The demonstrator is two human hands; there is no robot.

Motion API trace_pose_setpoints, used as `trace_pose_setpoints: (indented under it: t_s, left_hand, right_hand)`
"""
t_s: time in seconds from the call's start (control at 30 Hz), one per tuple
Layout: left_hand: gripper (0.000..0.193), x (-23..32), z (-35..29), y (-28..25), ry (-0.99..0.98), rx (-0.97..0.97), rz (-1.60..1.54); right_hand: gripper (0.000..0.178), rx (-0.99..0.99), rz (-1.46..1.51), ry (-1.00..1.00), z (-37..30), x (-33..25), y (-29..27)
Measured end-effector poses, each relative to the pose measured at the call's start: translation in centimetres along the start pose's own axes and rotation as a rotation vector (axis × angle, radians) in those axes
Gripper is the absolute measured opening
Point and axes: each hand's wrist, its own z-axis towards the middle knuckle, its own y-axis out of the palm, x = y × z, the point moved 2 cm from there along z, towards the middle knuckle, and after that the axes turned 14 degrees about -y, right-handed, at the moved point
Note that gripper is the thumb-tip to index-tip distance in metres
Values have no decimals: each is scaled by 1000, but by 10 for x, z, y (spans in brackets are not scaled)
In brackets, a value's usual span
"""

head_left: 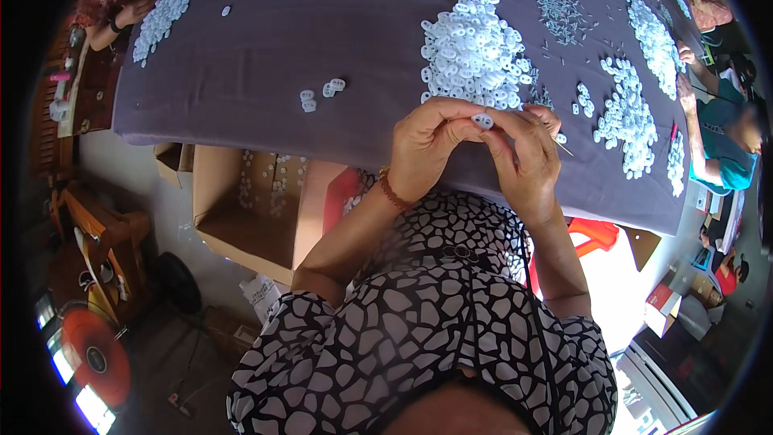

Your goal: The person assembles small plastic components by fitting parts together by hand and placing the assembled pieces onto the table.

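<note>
Just in front of me, at the table's near edge, a small white oval plastic piece with holes (482, 121) is pinched between both hands. My left hand (424, 143) is closed, thumb and fingertips on the piece's left side. My right hand (527, 157) grips its right side. From under the right hand's curled fingers a thin pale stick (564, 148) pokes out; its other end is hidden. A large heap of similar white pieces (473, 48) lies right beyond my fingertips. Small dark metal pins or screws (561, 14) are scattered past it to the right.
A dark cloth covers the table (266, 40). More white heaps (628, 117) lie to the right, and a few loose pieces (307, 101) to the left. Below the left edge stands an open cardboard box (241, 225). Other people's hands (687, 84) work at the right side.
</note>
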Motion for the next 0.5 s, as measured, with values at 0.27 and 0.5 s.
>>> trace_pose_setpoints:
  t_s: [0.27, 0.5]
  left_hand:
    - [15, -6, -1, -6, 20, 23, 70]
    - [15, -7, -7, -10, -77, 17, 5]
  right_hand:
    - [31, 5, -16, -61, 0, 2, 4]
    - [31, -42, -46, -121, 1, -2, 11]
